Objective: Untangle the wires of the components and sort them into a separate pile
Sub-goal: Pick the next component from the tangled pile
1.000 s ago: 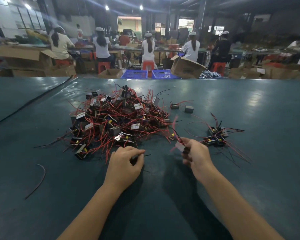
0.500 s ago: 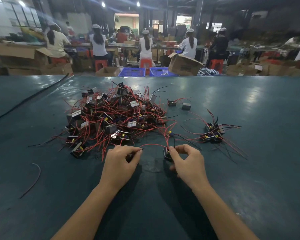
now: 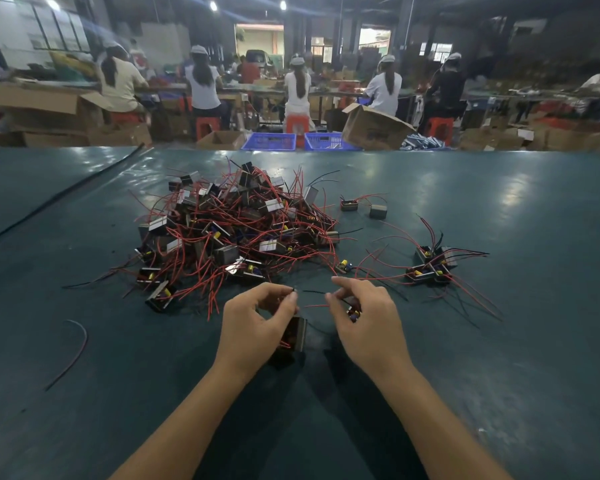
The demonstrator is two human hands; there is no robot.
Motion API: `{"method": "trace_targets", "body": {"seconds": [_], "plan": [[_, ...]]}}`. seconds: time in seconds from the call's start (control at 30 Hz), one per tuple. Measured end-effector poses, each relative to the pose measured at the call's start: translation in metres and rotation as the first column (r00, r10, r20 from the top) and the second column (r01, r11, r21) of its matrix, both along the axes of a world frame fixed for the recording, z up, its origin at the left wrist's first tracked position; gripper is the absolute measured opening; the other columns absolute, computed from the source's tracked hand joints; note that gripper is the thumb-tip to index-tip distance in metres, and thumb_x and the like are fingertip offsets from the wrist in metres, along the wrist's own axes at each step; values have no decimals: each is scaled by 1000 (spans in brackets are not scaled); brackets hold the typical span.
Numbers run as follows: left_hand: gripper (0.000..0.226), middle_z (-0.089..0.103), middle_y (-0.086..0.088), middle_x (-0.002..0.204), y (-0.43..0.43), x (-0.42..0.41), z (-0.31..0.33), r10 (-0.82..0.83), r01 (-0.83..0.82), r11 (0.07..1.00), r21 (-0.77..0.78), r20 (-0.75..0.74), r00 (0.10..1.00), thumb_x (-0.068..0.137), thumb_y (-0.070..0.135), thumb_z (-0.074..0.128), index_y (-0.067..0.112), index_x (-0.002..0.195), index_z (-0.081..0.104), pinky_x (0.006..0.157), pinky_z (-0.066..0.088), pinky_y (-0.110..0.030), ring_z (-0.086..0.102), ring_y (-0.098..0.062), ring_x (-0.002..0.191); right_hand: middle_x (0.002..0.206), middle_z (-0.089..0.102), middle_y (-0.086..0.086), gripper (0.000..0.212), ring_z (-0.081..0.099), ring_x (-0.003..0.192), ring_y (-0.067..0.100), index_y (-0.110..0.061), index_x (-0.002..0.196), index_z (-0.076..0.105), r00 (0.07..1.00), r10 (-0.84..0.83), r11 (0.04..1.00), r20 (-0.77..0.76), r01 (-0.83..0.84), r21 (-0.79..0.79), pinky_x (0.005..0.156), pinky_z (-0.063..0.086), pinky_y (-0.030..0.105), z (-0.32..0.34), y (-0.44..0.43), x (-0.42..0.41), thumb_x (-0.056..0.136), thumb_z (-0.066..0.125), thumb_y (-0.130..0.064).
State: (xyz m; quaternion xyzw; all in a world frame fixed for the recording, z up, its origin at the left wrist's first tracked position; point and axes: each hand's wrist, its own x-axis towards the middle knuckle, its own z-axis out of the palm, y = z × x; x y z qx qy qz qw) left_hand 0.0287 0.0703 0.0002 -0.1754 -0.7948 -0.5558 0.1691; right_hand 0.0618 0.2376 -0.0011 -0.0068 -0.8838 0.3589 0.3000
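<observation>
- Where the dark green surface (image 3: 499, 358) lies nearest, the left hand (image 3: 257, 327) is seen curled shut, thumb and forefinger pinched on the end of a thin black wire (image 3: 314, 292), with a dark component (image 3: 297, 335) tucked just beside its palm.
- To its right, the right hand (image 3: 368, 323) is closed around a small component (image 3: 354, 311) with a yellow and blue part.
- Farther off, left of centre, the tangled pile (image 3: 232, 230) of components and red wires is heaped.
- At the right, well apart from it, a small sorted pile (image 3: 432, 265) is laid.
- One loose wire (image 3: 73, 351) is left at the near left.
</observation>
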Motion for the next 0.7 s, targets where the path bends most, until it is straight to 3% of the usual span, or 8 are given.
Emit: {"method": "trace_targets", "body": {"seconds": [0.13, 0.23, 0.5, 0.6, 0.7], "plan": [[8, 75, 7, 72, 2, 0, 8, -58, 36, 991, 131, 164, 985, 87, 13, 70, 20, 85, 72, 67, 54, -17, 71, -7, 70, 85, 57, -14, 18, 52, 80, 10, -15, 107, 73, 998, 47, 997, -50, -43, 63, 75, 46, 22, 2, -3, 1, 92, 66, -20], [7, 75, 0, 71, 1, 1, 14, -98, 48, 978, 203, 245, 965, 89, 10, 67, 15, 86, 71, 57, 52, -16, 70, -11, 62, 80, 59, -10, 13, 54, 71, 4, -12, 102, 72, 995, 85, 993, -53, -89, -75, 67, 41, 11, 2, -9, 2, 93, 63, -13], [6, 75, -4, 70, 1, 3, 23, -174, 123, 980, 156, 378, 909, 91, 14, 64, 12, 86, 67, 47, 48, -21, 72, -22, 59, 71, 64, -5, 21, 58, 64, 6, -31, 87, 56, 986, 160, 918, -36, -162, -363, 56, 44, 12, 5, -22, 8, 97, 54, -12], [8, 74, -8, 70, 1, 2, 26, -169, 113, 982, 153, 423, 890, 92, 12, 62, 11, 84, 65, 45, 49, -24, 72, -25, 59, 72, 64, -1, 16, 58, 65, 10, -28, 87, 55, 984, 171, 899, -52, -178, -401, 56, 45, 13, 5, -25, 11, 98, 53, -18], [12, 74, -13, 74, 0, 2, 29, -198, 115, 974, 195, 491, 848, 89, 10, 62, 7, 78, 67, 44, 50, -24, 73, -28, 63, 72, 63, -5, 14, 60, 68, 11, -29, 87, 55, 981, 177, 917, -81, -195, -349, 61, 49, 24, 3, -29, 12, 98, 54, -21]]}}
